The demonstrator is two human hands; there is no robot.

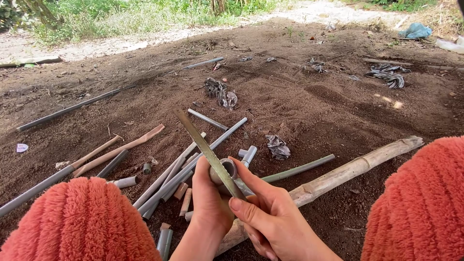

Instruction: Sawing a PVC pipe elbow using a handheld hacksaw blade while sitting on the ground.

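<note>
My left hand grips a short grey pipe fitting with its open end turned up. My right hand pinches the near end of a long flat metal blade. The blade slants up and to the left and lies across the mouth of the fitting. Both hands are low in the middle of the view, between my two knees in fuzzy orange fabric.
Several grey pipes and short cut pieces lie on brown soil just beyond my hands. A thick bamboo pole runs to the right. A long dark pipe lies at the left. Crumpled scraps, grass and a pale path are farther back.
</note>
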